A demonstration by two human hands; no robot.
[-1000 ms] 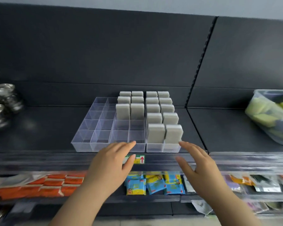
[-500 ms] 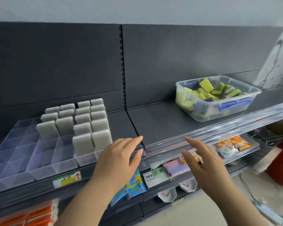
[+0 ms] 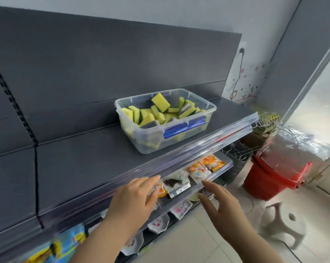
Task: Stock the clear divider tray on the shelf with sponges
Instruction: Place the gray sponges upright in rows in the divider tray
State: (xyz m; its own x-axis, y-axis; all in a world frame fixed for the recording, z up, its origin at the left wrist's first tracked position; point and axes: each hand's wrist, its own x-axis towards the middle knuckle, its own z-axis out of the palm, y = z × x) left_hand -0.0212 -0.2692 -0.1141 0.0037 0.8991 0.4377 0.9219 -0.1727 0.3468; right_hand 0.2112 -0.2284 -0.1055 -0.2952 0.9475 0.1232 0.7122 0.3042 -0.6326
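Dark shelf (image 3: pixel 80 168), sponge bin (image 3: pixel 166 120)

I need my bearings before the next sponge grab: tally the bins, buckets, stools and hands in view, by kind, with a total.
Clear bin holding sponges: 1
Red bucket stack: 1
White stool: 1
Hands: 2, left hand and right hand, both empty
Total: 5

Yellow sponges (image 3: pixel 160 102) with green or grey backing lie jumbled in a clear, blue-latched bin (image 3: pixel 147 150), up beyond the left hand (image 3: pixel 135 198).
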